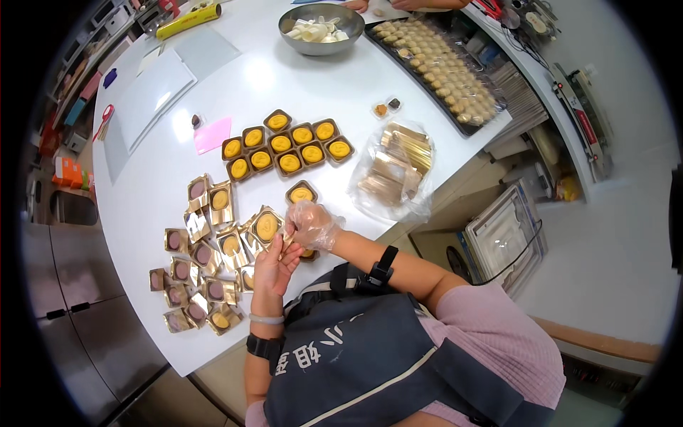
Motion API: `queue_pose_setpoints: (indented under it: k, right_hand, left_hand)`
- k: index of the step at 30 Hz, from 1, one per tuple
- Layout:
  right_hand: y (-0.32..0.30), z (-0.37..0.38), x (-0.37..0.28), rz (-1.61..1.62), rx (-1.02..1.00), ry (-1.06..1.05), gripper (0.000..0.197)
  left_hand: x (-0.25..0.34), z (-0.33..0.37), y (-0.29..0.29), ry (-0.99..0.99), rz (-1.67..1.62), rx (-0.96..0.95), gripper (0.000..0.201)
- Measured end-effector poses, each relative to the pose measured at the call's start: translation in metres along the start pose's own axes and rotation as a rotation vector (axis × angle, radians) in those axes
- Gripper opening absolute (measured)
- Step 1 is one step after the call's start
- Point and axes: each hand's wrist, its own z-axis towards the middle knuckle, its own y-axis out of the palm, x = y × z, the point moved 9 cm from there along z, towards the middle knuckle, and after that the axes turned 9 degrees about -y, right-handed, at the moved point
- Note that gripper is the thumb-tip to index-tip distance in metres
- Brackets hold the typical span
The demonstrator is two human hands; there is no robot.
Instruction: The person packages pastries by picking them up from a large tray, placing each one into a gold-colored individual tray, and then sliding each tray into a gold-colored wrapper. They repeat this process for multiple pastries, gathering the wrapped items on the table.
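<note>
Near the table's front edge, my bare left hand point(277, 263) pinches the lower edge of a gold foil pouch point(255, 231). A yellow mooncake point(267, 227) shows in the pouch's mouth. On the other side, my right hand point(314, 223), in a clear plastic glove, is closed at the pouch's right edge; its fingertips are partly hidden. Just beyond that hand sits a yellow mooncake in a brown plastic tray point(302, 193). Another tray point(309, 254) shows partly below my right wrist. Several gold pouches with purple mooncakes point(203, 254) and yellow ones point(220, 199) lie to the left.
Farther back stand several yellow mooncakes in brown trays point(280, 143). A clear bag of gold pouches point(395, 167) lies at right. Beyond are a metal bowl point(302, 47) with pale pieces and a black baking tray point(467, 128) of dough balls. Another person's hands point(413, 3) show at the far edge.
</note>
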Motion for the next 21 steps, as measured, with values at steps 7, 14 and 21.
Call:
queue_pose_setpoints:
  k: [7,14,21]
  right_hand:
    - [-0.007,-0.027,0.029,0.112,-0.022,0.261,0.014]
    - [-0.110,-0.029,0.090,0.048,-0.008,0.402,0.025]
    - [-0.241,-0.092,0.226,-0.418,-0.010,0.728,0.022]
  left_hand:
    - [0.006,0.009,0.022,0.139,0.192,-0.074,0.026]
    - [0.031,0.068,-0.039,0.126,-0.122,0.107,0.016]
    - [0.039,0.102,-0.056,-0.078,-0.204,0.242,0.021]
